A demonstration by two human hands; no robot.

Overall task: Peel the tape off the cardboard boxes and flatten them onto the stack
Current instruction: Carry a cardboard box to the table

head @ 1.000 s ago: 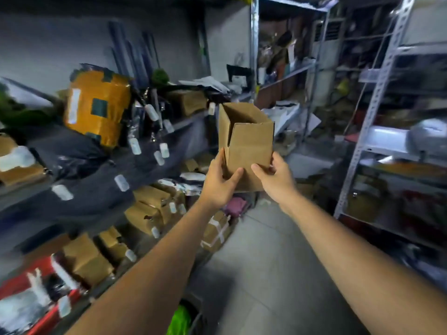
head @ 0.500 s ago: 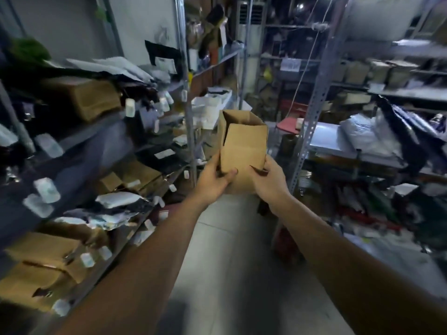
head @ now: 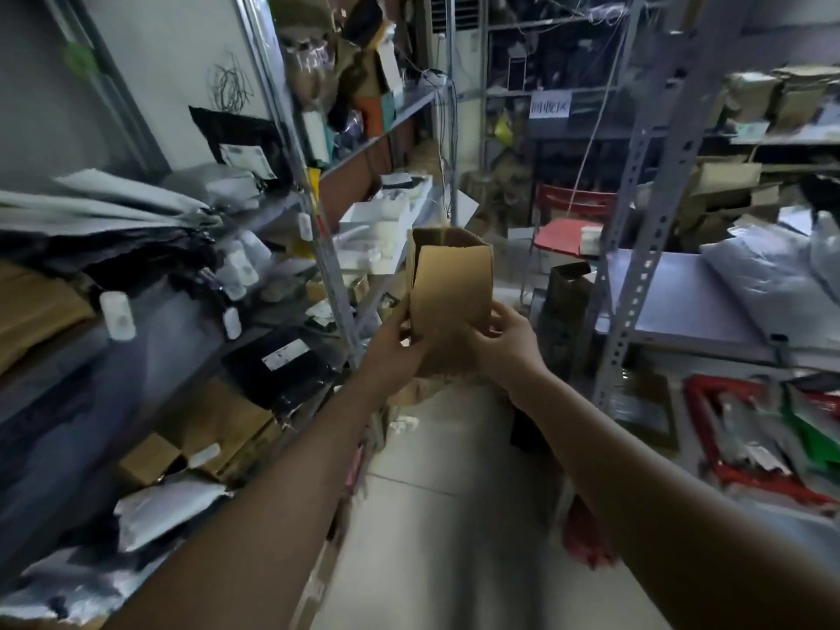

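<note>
Beside the cluttered left shelving [head: 323, 247], the left hand [head: 393, 352] curls round the lower left corner of the cardboard box [head: 452, 288], held upright and open-topped in the air over the floor [head: 454, 516], and the right hand [head: 507, 341] pinches its lower right edge. No tape shows on the near face, so the 2 hands should probably tip the base up, find the seam, and pull the strip low and slowly before pressing the walls flat.

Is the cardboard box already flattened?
No, the cardboard box, held between left hand and right hand, is a hollow shape with its top open.
</note>
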